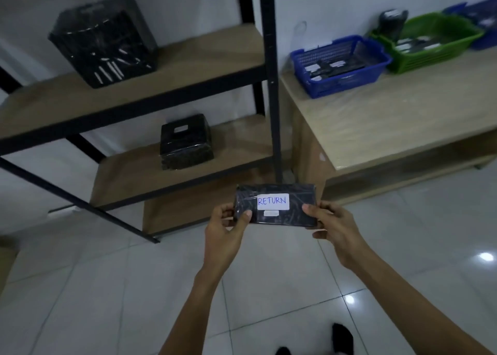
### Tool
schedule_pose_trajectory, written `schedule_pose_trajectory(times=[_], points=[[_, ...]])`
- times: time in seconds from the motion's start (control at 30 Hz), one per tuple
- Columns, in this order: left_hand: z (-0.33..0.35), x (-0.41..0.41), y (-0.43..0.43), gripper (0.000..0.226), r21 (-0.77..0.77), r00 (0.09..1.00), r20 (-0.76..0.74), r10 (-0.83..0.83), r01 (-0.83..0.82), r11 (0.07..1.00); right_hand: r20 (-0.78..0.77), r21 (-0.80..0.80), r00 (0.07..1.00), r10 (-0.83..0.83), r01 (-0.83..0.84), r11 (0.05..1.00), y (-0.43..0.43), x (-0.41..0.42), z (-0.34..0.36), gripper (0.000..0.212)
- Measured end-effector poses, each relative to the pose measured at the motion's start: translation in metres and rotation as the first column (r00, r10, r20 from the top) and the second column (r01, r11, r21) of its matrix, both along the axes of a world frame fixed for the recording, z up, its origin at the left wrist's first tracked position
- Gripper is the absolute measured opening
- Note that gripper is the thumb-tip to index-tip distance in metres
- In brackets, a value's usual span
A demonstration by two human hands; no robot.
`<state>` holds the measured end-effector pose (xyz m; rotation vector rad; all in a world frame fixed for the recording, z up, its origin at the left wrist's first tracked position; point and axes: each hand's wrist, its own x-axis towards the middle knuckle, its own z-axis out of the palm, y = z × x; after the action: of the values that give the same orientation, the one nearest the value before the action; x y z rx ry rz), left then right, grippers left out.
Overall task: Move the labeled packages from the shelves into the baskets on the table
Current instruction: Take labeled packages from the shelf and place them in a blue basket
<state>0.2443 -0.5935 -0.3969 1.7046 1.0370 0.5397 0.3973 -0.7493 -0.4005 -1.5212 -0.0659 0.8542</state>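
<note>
One package (274, 205) between both hands (223, 231) (333, 227)

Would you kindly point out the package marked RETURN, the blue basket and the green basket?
RETURN package (273, 201), head view, on its white label.
blue basket (357, 77), head view, on its front wall.
green basket (435, 56), head view, on its front wall.

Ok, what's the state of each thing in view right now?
Flat black wrapped package labelled RETURN: held in the air, label up.
Left hand: grips its left end.
Right hand: grips its right end.
Small black wrapped package: on the lower shelf, label up.
Large black wrapped bundle: on the upper shelf.
Blue plastic basket: on the table, holds packages.
Green plastic basket: on the table, holds packages.
</note>
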Motion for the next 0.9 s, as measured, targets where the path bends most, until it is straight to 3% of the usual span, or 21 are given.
schedule_pose_trajectory(times=[0.33, 0.6, 0.9], points=[[-0.018, 0.103, -0.125, 0.056, -0.026, 0.968, -0.204, -0.147, 0.145, 0.989, 0.008, 0.032, 0.989, -0.147, 0.147, 0.989, -0.148, 0.115, 0.002, 0.036], [-0.03, 0.252, -0.265, 0.033, -0.088, 0.882, -0.19, -0.432, 0.423, 0.902, 0.017, 0.001, 0.965, -0.263, 0.263, 0.965, -0.283, 0.253, 0.003, 0.037], [-0.045, 0.45, -0.321, 0.023, -0.089, 0.835, -0.183, -0.519, 0.511, 0.855, 0.036, -0.018, 0.928, -0.372, 0.373, 0.928, -0.359, 0.433, -0.017, 0.036]])
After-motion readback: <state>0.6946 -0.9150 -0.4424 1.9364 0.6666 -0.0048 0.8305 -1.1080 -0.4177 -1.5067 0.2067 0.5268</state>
